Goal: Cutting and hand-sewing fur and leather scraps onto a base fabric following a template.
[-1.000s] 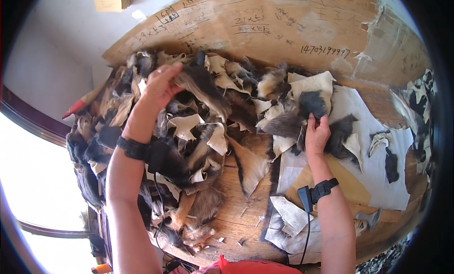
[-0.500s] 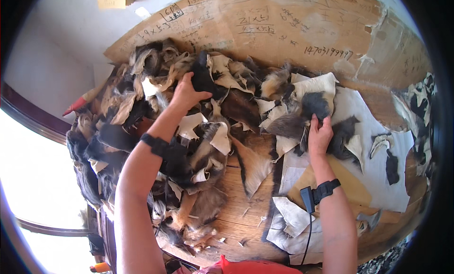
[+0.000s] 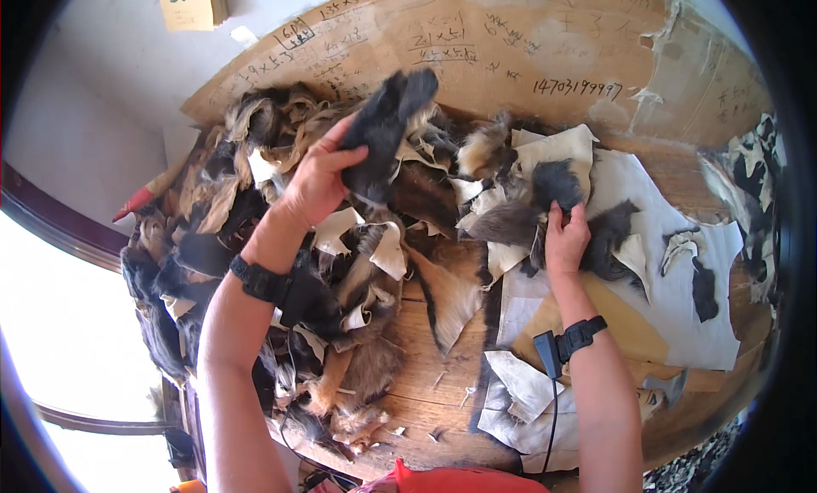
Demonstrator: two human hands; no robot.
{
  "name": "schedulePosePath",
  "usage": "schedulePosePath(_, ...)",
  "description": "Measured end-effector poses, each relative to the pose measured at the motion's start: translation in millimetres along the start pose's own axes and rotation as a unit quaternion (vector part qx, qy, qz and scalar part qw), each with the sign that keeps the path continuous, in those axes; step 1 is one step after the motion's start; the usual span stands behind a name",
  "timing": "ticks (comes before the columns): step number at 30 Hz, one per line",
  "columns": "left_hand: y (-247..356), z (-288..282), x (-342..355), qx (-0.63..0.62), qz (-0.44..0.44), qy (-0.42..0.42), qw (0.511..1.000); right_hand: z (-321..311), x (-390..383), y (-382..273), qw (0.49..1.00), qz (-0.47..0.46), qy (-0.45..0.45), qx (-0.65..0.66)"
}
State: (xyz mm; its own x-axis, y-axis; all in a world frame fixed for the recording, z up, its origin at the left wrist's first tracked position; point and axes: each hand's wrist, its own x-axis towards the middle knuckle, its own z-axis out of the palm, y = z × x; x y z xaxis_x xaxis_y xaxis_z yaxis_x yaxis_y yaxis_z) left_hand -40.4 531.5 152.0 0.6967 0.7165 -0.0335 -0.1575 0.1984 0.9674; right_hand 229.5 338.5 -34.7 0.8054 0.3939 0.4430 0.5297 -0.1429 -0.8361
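My left hand [image 3: 322, 171] grips a black fur piece [image 3: 385, 127] by its left edge, thumb across its face. The piece is raised over a heap of mixed fur scraps [image 3: 204, 246], its top in front of the cardboard. On the right, my right hand [image 3: 566, 237] pinches a small dark fur scrap [image 3: 557, 185] between thumb and fingers. Behind that scrap lies a cream hide piece [image 3: 545, 146], and a grey-brown fur piece [image 3: 504, 226] is just to its left. A tan and white fur piece [image 3: 451, 301] rests on the wood between my arms.
Written-on cardboard [image 3: 477, 42] stands along the back. White sheet material [image 3: 694, 237] with black fur bits covers the right side. Pale hide pieces [image 3: 523, 386] lie near the front. A red-tipped object [image 3: 136, 202] juts out at far left. A cable [image 3: 551, 425] hangs from my right wrist strap.
My left hand has closed on the black fur piece and lifted it from the heap. My right hand keeps its pinch on the dark scrap. The view has shifted slightly.
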Motion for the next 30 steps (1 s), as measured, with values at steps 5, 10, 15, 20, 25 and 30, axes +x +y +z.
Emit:
schedulePosePath(5,-26,13,-24,0.005,-0.125,-0.046,0.991,1,0,2,0.999,-0.013,0.007,-0.048)
schedulePosePath(10,-43,17,-38,0.104,-0.057,-0.064,0.991,-2,-2,1,0.999,0.031,-0.016,-0.035)
schedulePosePath(15,-39,37,-57,0.122,-0.106,-0.146,0.976,-2,-4,-3,0.999,0.003,0.019,-0.048)
schedulePosePath(20,-44,1,-16,0.310,-0.063,-0.011,0.949,-1,-3,1,0.999,0.047,-0.010,0.012)
schedulePosePath(25,-66,-65,23,0.693,-0.014,0.068,0.717,1,-2,5,1.000,0.024,0.000,-0.019)
schedulePosePath(30,-97,-70,33,0.844,0.006,0.032,0.535,-3,-3,-2,0.999,0.034,-0.016,0.000)
